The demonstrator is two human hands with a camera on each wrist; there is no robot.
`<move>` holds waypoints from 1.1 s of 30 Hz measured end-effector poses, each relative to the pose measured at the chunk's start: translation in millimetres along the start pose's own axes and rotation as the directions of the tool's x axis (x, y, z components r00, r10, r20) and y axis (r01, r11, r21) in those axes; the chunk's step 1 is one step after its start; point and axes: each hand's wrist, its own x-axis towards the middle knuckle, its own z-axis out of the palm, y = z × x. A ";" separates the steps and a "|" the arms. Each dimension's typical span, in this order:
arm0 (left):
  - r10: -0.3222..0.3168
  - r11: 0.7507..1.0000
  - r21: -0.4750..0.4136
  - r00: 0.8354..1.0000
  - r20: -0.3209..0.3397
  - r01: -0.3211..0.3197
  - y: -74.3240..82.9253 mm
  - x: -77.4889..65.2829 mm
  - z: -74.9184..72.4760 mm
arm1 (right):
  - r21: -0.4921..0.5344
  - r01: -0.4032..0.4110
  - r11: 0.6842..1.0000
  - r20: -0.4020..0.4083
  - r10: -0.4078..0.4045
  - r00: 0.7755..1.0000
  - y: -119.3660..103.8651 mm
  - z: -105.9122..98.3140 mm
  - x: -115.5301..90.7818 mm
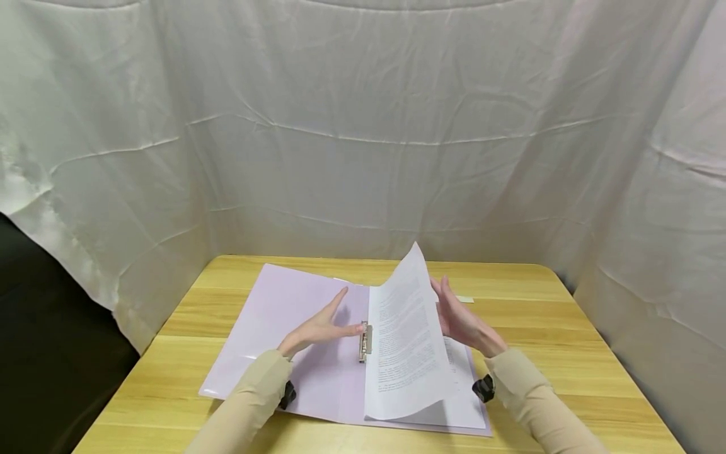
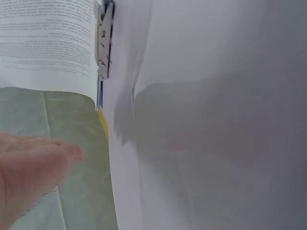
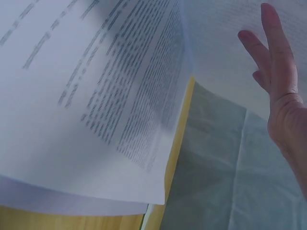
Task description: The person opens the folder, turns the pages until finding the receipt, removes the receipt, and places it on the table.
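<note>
A lilac folder (image 1: 244, 353) lies spread on the table, with a metal clip (image 1: 363, 343) along its middle. Printed sheets (image 1: 473, 403) are stacked on its right side. One printed page (image 1: 405, 340) stands lifted and curved above them. Behind that page is my right hand (image 1: 462, 321), its fingers straight; whether they touch the paper is hard to tell. Over the folder's left side hovers my left hand (image 1: 320, 325), fingers extended and apart, one tip near the clip. The left wrist view shows part of this hand (image 2: 38, 167) beside the folder, holding nothing.
The wooden table (image 1: 567, 353) extends around the folder. A small pale strip (image 1: 466, 299) lies past the right hand. Light curtains (image 1: 397, 157) hang behind the table and along both sides, with a dark area (image 1: 51, 353) at left.
</note>
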 end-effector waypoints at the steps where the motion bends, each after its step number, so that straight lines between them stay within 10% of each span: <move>1: 0.003 1.000 -0.004 1.000 -0.001 -0.003 0.8 0.0 0.2 | -0.004 -0.013 1.000 -0.013 0.013 1.000 -0.7 1.7 0.2; 24: 0.143 0.967 -0.222 0.986 0.081 -0.122 31.0 4.8 3.0 | -0.063 -0.061 0.996 -0.054 0.058 0.997 -7.6 24.9 17.1; 33: 0.182 0.908 -0.402 0.976 0.122 -0.120 34.4 8.2 6.1 | -0.043 -0.055 0.998 -0.029 0.054 0.998 -7.5 30.4 20.7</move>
